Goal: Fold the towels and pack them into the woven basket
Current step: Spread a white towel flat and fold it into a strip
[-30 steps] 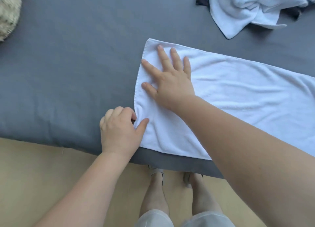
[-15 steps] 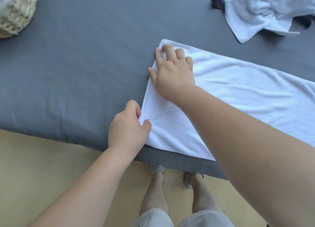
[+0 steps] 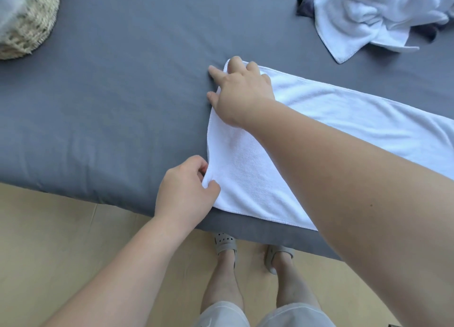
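Observation:
A white towel point(image 3: 331, 130) lies folded in a long strip on the grey bed point(image 3: 122, 105), running from the middle to the right edge. My left hand point(image 3: 186, 191) pinches its near left corner between thumb and fingers. My right hand point(image 3: 239, 90) lies over the far left corner, fingers curled at the towel's edge and index tip on the sheet. The woven basket point(image 3: 29, 26) sits at the top left, partly out of view.
A crumpled heap of white towels point(image 3: 378, 14) with some dark cloth under it lies at the top right. The bed's near edge point(image 3: 245, 228) runs across the view above a tan floor, where my feet stand in sandals point(image 3: 226, 245).
My right hand went from lying flat on the towel to curling its fingers at the far left corner. My left hand closed into a pinch on the near corner.

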A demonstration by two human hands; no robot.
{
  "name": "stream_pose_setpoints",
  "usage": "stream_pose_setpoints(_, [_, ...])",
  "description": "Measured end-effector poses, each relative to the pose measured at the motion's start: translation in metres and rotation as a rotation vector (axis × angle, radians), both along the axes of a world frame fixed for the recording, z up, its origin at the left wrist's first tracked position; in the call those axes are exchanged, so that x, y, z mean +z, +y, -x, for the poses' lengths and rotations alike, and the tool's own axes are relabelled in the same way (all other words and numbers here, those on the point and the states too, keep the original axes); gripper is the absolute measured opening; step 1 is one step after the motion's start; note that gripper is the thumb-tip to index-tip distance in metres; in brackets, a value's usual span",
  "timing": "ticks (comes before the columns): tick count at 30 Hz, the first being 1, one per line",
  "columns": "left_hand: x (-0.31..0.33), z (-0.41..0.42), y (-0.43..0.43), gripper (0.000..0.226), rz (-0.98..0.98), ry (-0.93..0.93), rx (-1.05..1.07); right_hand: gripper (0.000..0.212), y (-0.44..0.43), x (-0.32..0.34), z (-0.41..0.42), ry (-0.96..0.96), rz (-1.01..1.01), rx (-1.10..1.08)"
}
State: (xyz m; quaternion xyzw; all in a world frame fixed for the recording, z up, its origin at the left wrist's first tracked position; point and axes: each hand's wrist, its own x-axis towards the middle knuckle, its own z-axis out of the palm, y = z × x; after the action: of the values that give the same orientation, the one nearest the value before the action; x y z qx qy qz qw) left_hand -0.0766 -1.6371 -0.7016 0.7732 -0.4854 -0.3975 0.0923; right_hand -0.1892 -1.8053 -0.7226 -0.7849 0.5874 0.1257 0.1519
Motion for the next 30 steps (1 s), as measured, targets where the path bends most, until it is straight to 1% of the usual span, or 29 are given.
stream_pose_setpoints(1, [0.002, 0.002, 0.001, 0.012, 0.004, -0.001, -0.010, 0.053, -0.001, 0.002, 0.000, 0.018, -0.035, 0.016])
stream_pose_setpoints(4, [0.003, 0.009, 0.005, 0.011, 0.017, -0.019, -0.041, 0.065, 0.002, 0.002, -0.001, 0.073, -0.107, 0.048])
stream_pose_setpoints(7, [0.004, 0.018, 0.009, 0.015, 0.059, -0.005, -0.106, 0.072, 0.008, -0.002, 0.004, 0.040, -0.060, 0.025])
stream_pose_setpoints(10, [0.010, 0.034, 0.011, 0.025, 0.105, 0.057, -0.225, 0.068, 0.014, -0.003, 0.010, -0.047, -0.004, -0.008])
stream_pose_setpoints(12, [0.014, 0.045, 0.012, 0.027, 0.135, 0.067, -0.270, 0.059, 0.015, -0.001, 0.019, -0.225, -0.053, -0.091])
stream_pose_setpoints(14, [0.018, 0.058, 0.012, 0.029, 0.162, 0.070, -0.287, 0.050, 0.018, 0.005, 0.034, -0.513, -0.082, -0.219])
stream_pose_setpoints(17, [0.025, 0.084, 0.012, 0.030, 0.202, 0.103, -0.301, 0.044, 0.030, 0.024, 0.073, -1.026, -0.158, -0.492])
stream_pose_setpoints(18, [0.027, 0.094, 0.013, 0.030, 0.210, 0.125, -0.311, 0.040, 0.035, 0.030, 0.090, -1.164, -0.210, -0.587])
stream_pose_setpoints(20, [0.032, 0.118, 0.015, 0.030, 0.212, 0.169, -0.349, 0.033, 0.042, 0.041, 0.126, -1.355, -0.298, -0.737])
stream_pose_setpoints(23, [0.036, 0.164, 0.019, 0.033, 0.187, 0.242, -0.423, 0.030, 0.053, 0.048, 0.182, -1.559, -0.338, -0.879])
stream_pose_setpoints(25, [0.038, 0.197, 0.022, 0.037, 0.167, 0.291, -0.459, 0.026, 0.061, 0.052, 0.218, -1.646, -0.348, -0.948])
stream_pose_setpoints(27, [0.038, 0.228, 0.024, 0.043, 0.158, 0.327, -0.502, 0.028, 0.071, 0.055, 0.251, -1.688, -0.343, -0.985])
stream_pose_setpoints(30, [0.038, 0.271, 0.026, 0.036, 0.143, 0.344, -0.572, 0.035, 0.085, 0.055, 0.301, -1.699, -0.314, -1.015])
